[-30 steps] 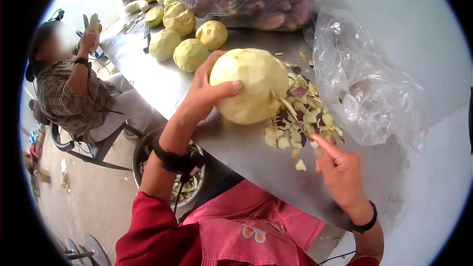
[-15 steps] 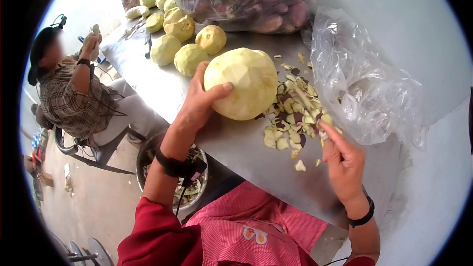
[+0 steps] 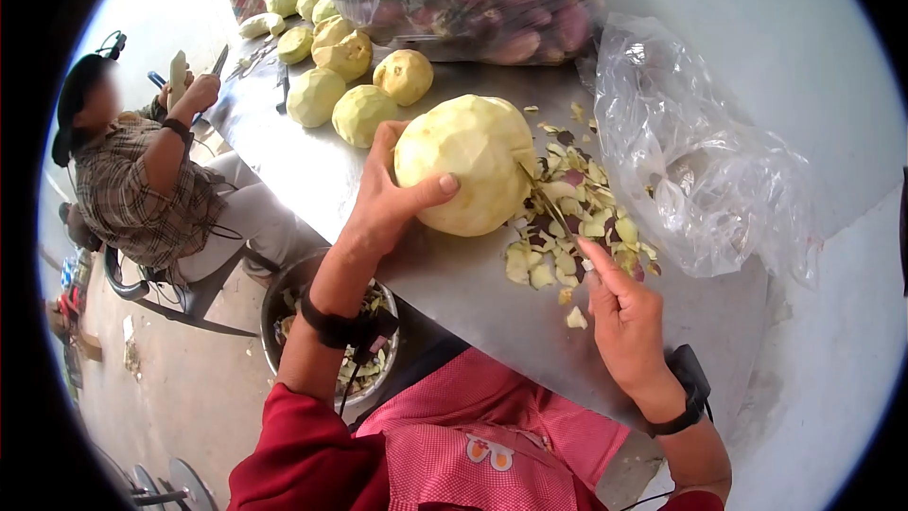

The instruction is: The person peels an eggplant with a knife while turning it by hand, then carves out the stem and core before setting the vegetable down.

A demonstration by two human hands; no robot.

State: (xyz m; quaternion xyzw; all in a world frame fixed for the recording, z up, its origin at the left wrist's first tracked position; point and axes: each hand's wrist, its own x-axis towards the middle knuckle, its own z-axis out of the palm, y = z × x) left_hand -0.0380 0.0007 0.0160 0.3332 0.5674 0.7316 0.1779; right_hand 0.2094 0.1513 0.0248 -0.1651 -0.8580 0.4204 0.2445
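Note:
My left hand (image 3: 402, 189) grips a large, round, peeled pale-yellow vegetable (image 3: 463, 161) from its left side, the thumb lying across its front. The vegetable is held over the metal table. In my right hand (image 3: 626, 322) is a knife (image 3: 558, 216), its thin blade reaching up and left to the right side of the vegetable, where the tip seems to touch it. Under and beside the blade lies a heap of peelings (image 3: 596, 222), pale yellow with dark purple skin. Most of the knife's handle is hidden in my fingers.
Several peeled vegetables (image 3: 317, 96) sit at the table's (image 3: 454, 293) back left. Behind is a plastic bag (image 3: 473, 0) of purple vegetables; a crumpled clear bag (image 3: 700, 151) lies right. A basin (image 3: 390, 374) of peelings stands below. At left, a seated person (image 3: 156, 189) holds a knife.
My right hand has moved left and slightly down, bringing the knife blade from over the peelings to the vegetable's right side. The other person's hands have shifted, and their knife now shows.

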